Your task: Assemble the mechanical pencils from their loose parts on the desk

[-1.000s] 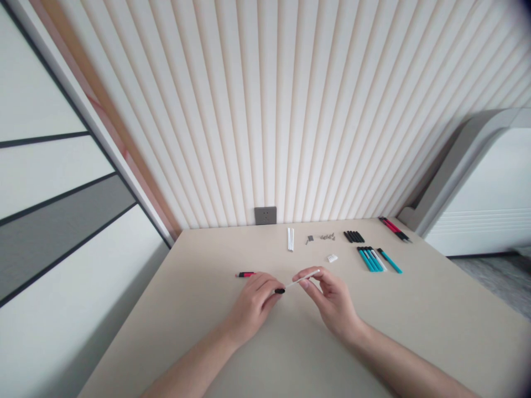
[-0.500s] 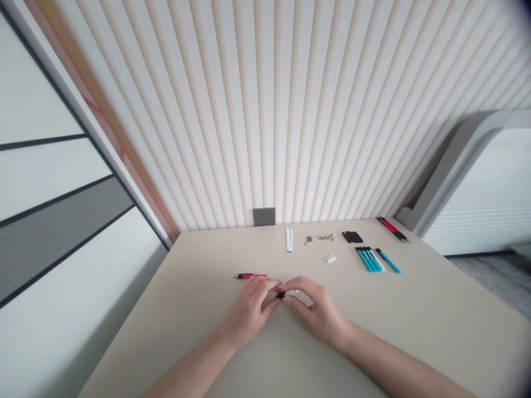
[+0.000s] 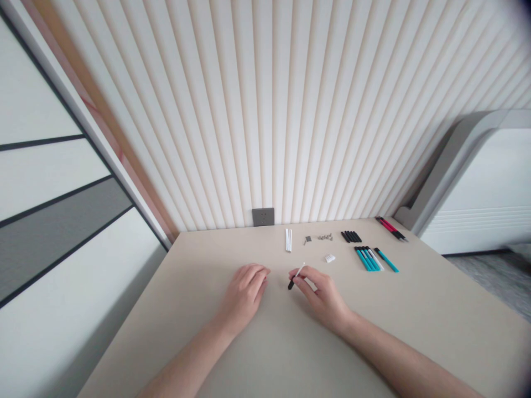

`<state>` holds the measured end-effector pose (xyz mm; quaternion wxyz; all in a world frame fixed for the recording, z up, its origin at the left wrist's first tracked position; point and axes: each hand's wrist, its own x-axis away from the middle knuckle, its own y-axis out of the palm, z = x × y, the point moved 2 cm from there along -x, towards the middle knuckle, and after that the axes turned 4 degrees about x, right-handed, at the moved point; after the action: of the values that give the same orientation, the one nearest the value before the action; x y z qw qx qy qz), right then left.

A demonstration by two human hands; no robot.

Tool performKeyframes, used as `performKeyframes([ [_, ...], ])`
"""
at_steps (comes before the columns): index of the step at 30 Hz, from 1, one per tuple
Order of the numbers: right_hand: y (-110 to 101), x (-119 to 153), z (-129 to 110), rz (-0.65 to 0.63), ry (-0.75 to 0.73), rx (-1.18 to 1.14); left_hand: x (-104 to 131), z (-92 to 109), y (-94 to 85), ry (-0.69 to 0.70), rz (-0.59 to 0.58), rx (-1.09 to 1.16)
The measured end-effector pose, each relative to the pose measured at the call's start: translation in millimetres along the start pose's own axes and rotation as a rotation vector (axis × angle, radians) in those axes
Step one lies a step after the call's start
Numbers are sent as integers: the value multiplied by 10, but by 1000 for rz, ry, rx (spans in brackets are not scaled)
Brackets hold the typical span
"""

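Looking down from my head camera, I see my 2 hands apart above the beige tabletop (image 3: 191,282). My right hand (image 3: 321,290) is nearly closed, thumb and fingertips pinching a slim white rod (image 3: 301,268) with a short black tubular piece (image 3: 291,284) at its lower end; the pair slants, white end up and away from me. My left hand (image 3: 244,290) is palm down with its fingers together and curled; I can't tell whether there is anything under them.

Beyond my right hand lie small white pieces (image 3: 330,258), with small silvery metal parts (image 3: 326,237) farther back and a bundle of slender white rods (image 3: 289,241) to their left. To the right are a row of short black tubes (image 3: 352,236), black-topped teal barrels (image 3: 365,258) side by side, 1 more teal barrel (image 3: 386,260) just beside them, and red-and-black pens (image 3: 391,229) near the back edge.
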<state>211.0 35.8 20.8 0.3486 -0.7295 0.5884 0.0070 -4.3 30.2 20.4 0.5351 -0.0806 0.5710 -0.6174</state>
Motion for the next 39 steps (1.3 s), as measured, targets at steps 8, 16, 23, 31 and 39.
performKeyframes([
  [8, -160, -89, 143, -21, -86, 231, 51, -322, 3, -122, -7, -155],
  [16, -164, -96, 164, -165, -207, 500, 22, -134, -18, -89, -26, -62],
  [23, -125, -78, 159, -178, -264, 546, 23, -29, -31, -21, -20, 0],
  [31, -137, -86, 143, -149, -275, 543, 34, -36, -12, -31, -42, 5],
  [39, -127, -94, 127, -172, -288, 584, 31, -43, -17, -30, -33, 1],
])
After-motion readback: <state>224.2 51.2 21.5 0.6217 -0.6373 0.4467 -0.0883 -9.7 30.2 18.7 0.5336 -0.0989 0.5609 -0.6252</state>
